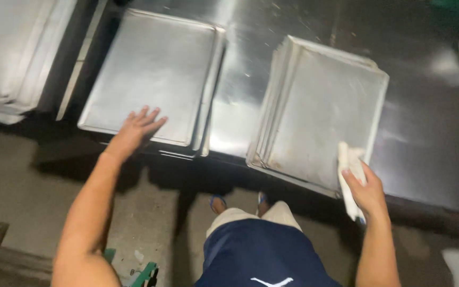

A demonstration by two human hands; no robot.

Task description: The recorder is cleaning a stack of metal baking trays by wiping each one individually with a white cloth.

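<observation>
fig. head view, looking down at a steel table (431, 133) w/ two stacks of metal trays.

l. hand (136, 127): fingers spread wide and flat, palm down on the near edge of the l. tray stack (155, 69); grips nothing. this stack sits at the table's left end, near edge overhanging slightly toward the person.

r. hand (368, 190): fingers curled round a white cloth (348, 175), which lies against the near right corner of the r. tray stack (320, 111). this stack sits skewed, rotated vs. the table edge, several rims fanned out along its left side; its near corner pokes past the table edge.

progress, judged from surfaces only: top tray of the r. stack shows dull streaks and smears, esp. toward centre, so wiping there looks under way or barely begun; cloth is at the corner, not mid-tray. top tray of the l. stack looks more even and matte, but blur makes it hard to say whether it is wiped. trays under each top one are hidden, state n/a. approx. reading: work is mid-course, most of the stacks not checkable.

also in view: a third tray pile (11, 53) far left, apart from the table; concrete floor (6, 175); person's dark shorts (261, 255) and sandalled feet below the table edge.
</observation>
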